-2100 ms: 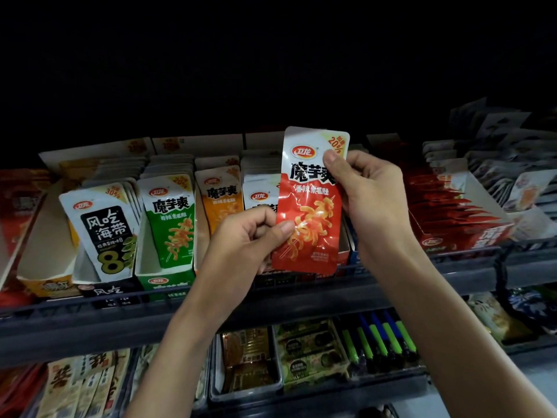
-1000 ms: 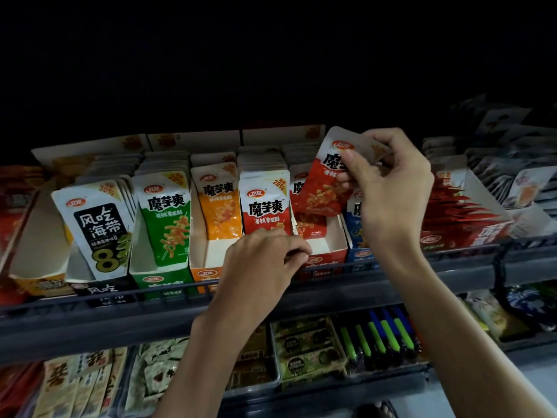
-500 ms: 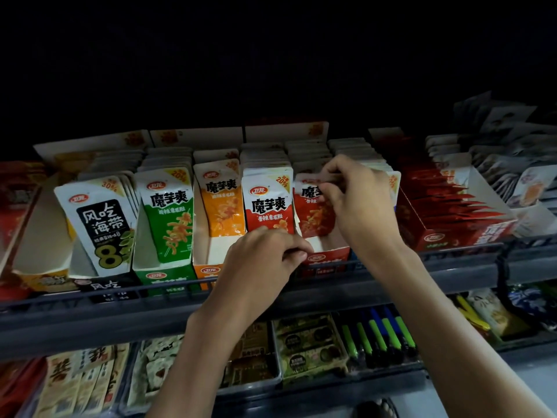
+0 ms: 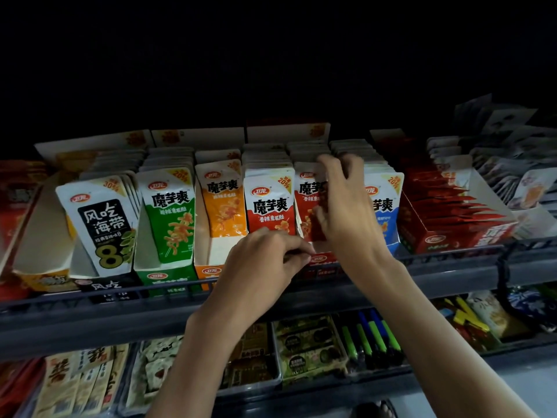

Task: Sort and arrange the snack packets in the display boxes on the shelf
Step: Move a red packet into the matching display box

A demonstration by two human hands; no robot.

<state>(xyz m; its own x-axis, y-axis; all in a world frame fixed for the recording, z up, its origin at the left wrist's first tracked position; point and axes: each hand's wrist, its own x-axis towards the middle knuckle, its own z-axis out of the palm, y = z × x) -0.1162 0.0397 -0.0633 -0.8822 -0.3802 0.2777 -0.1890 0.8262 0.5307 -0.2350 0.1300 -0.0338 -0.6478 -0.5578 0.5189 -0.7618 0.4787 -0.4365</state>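
Fingers point(image 4: 328, 164) of right hand point(image 4: 343, 206) grip red 魔芋爽 packet point(image 4: 307, 200); left hand point(image 4: 262, 260) curled fingers hold red box point(image 4: 324, 262) front edge.

On the upper shelf point(image 4: 90, 321), display boxes point(image 4: 168, 279) stand side by side, with packets upright in files from front to back. The right hand point(image 4: 346, 206) grips the front packet point(image 4: 307, 188) in the fifth box point(image 4: 321, 260) from the left. The left hand point(image 4: 265, 260) lies just before that box. Below, the lower shelf point(image 4: 301, 399) holds trays point(image 4: 250, 387) of packets, with pens point(image 4: 370, 336) to their right.

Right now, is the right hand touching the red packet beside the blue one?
Touching. Head view: the right hand overlaps the red packet, thumb on its face.
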